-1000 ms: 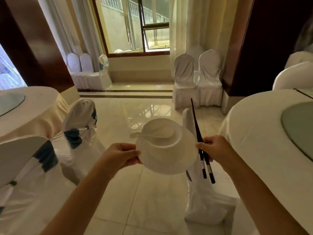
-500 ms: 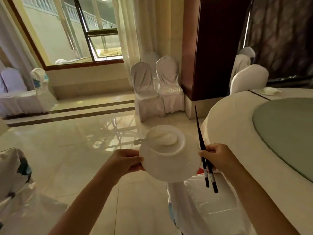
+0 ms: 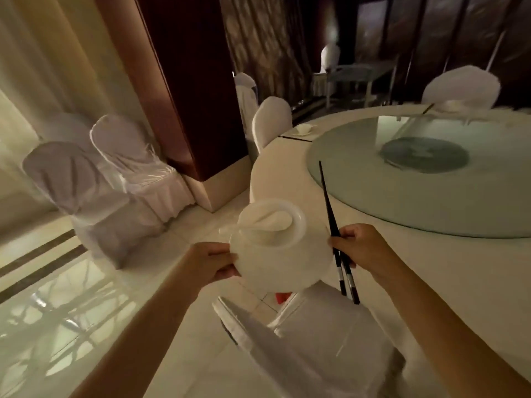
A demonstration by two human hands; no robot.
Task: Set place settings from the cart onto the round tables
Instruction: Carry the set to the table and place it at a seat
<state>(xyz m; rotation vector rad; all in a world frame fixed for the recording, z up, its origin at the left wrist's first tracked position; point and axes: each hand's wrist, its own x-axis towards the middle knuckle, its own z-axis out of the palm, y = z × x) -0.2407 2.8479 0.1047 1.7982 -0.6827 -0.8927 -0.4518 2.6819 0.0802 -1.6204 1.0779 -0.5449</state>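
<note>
Hands carry a place setting at chest height: left hand (image 3: 211, 261) grips the rim of a white plate (image 3: 283, 261) bearing a bowl (image 3: 271, 221) and spoon (image 3: 258, 224); right hand (image 3: 357, 248), fist closed, clutches black chopsticks (image 3: 330, 214) upright. Just beyond the right hand lies the round table (image 3: 287, 173), a covered chair (image 3: 324, 337) below.

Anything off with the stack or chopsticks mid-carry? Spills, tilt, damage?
Nothing stands out. The left hand holds the plate with the bowl and spoon seated on it; the right hand grips both chopsticks together. No spill or breakage visible.
</note>
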